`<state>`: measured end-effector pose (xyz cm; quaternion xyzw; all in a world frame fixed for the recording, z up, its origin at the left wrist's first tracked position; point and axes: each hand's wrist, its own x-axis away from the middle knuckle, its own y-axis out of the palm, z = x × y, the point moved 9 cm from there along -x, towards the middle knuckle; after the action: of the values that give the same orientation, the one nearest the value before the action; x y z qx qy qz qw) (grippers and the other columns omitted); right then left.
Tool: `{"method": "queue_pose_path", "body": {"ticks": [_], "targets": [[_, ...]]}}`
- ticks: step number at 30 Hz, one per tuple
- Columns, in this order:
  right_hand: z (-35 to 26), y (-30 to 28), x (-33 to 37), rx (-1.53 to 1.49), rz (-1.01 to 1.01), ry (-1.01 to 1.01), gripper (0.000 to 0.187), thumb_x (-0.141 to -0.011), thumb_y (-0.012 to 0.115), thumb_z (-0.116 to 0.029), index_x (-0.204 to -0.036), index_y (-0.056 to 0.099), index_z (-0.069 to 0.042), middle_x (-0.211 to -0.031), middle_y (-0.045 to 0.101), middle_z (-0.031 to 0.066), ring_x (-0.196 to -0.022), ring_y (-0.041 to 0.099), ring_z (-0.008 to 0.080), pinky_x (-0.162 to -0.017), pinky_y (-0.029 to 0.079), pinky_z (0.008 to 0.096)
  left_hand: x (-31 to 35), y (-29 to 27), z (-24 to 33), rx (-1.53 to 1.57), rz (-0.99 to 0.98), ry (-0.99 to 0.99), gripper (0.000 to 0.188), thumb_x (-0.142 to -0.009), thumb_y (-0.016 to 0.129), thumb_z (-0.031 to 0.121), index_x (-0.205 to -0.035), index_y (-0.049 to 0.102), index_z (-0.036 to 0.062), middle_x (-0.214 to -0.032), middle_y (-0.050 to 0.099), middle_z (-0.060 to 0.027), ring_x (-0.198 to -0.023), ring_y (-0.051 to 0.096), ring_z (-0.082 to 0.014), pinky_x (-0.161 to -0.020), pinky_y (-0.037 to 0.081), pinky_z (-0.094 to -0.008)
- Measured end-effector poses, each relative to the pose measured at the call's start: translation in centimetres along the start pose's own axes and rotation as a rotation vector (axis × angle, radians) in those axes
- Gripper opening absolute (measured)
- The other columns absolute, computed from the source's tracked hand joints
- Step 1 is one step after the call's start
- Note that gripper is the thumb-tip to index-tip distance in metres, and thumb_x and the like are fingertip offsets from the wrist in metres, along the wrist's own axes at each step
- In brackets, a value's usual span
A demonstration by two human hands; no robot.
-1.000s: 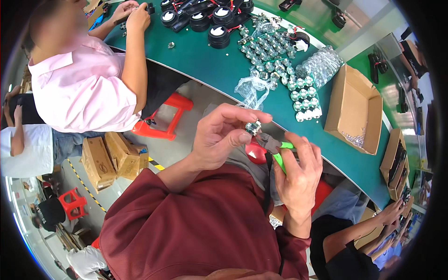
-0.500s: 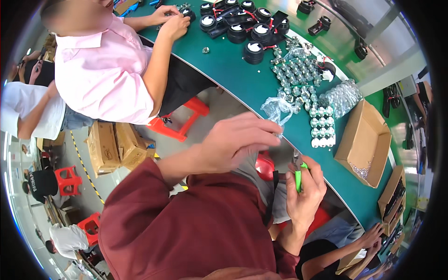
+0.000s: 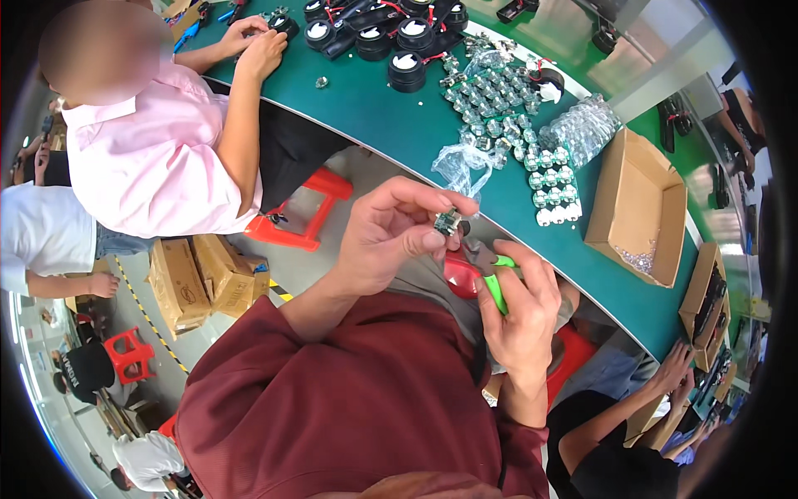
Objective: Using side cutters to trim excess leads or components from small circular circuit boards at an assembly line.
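Note:
My left hand (image 3: 374, 241) pinches a small green circuit board (image 3: 447, 221) between thumb and fingertips, just off the near edge of the green table (image 3: 366, 108). In my right hand (image 3: 528, 312) are cutting pliers (image 3: 494, 287) with bright green handles. Their metal jaws point toward the little board, close to it but apart as far as I can see. Beyond my left hand a crumpled clear plastic bag (image 3: 461, 166) lies at the table edge. A panel of similar boards (image 3: 553, 187) rests to its right.
More boards (image 3: 495, 91) lie in a cluster farther back, beside a bulging clear bag (image 3: 582, 129). An open cardboard box (image 3: 611, 208) holds small clear bits. Black round parts (image 3: 407, 71) with red wires crowd the far side. A co-worker's hands (image 3: 262, 50) work at the left.
My left hand, blurred before, has drawn back from the table edge and now shows the small board. The pliers have come left and closer to it. The whole view has shifted slightly.

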<state>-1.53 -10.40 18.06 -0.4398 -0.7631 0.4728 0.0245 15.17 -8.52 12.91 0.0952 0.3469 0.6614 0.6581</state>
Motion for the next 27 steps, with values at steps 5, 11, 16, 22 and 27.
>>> {"method": "queue_pose_path", "body": {"ticks": [5,11,16,22,27], "targets": [[-0.1,-0.3,0.1,0.072,-0.012,-0.006,0.02,-0.072,0.078,-0.001,-0.089,0.068,0.004,-0.112,0.068,0.0184,-0.098,0.065,0.0394,-0.087,0.052,0.0466,-0.1,0.9,-0.1,-0.045,-0.035,0.017,0.028,-0.096,0.071,0.006,-0.121,0.059,0.0028,-0.129,0.066,-0.0238,-0.101,0.069,-0.0161,-0.087,0.056,-0.0296],[-0.2,-0.4,0.2,0.138,-0.027,-0.024,0.022,-0.074,0.077,-0.004,-0.092,0.068,0.002,-0.113,0.067,0.0172,-0.098,0.064,0.0401,-0.089,0.051,0.0484,-0.1,1.0,-0.4,-0.04,-0.038,0.002,0.027,-0.096,0.071,0.006,-0.12,0.059,0.0031,-0.129,0.066,-0.0237,-0.105,0.068,-0.016,-0.087,0.056,-0.0285],[0.0,-0.4,0.4,0.153,-0.026,-0.022,0.022,-0.074,0.077,-0.004,-0.093,0.068,0.002,-0.113,0.067,0.0168,-0.098,0.064,0.0399,-0.09,0.051,0.0488,0.0,0.8,-0.7,-0.055,-0.029,-0.041,0.028,-0.095,0.072,0.006,-0.12,0.059,0.0033,-0.128,0.066,-0.0238,-0.109,0.067,-0.0184,-0.09,0.056,-0.0301],[0.3,-0.4,0.5,0.14,-0.036,-0.015,0.022,-0.073,0.077,-0.003,-0.093,0.068,0.002,-0.114,0.067,0.0166,-0.1,0.064,0.0391,-0.089,0.051,0.0481,0.1,0.4,-0.7,-0.086,-0.006,-0.016,0.029,-0.093,0.073,0.004,-0.119,0.06,0.0031,-0.127,0.067,-0.0224,-0.11,0.068,-0.0223,-0.088,0.055,-0.0312],[0.8,-0.4,0.9,0.141,-0.051,0.009,0.03,-0.067,0.079,-0.005,-0.096,0.07,-0.003,-0.122,0.064,0.0152,-0.104,0.065,0.0377,-0.091,0.046,0.0465,0.0,0.5,-0.7,-0.094,-0.007,-0.017,0.028,-0.092,0.075,0.002,-0.117,0.063,0.0022,-0.127,0.067,-0.0214,-0.11,0.068,-0.0217,-0.085,0.055,-0.029]]}}
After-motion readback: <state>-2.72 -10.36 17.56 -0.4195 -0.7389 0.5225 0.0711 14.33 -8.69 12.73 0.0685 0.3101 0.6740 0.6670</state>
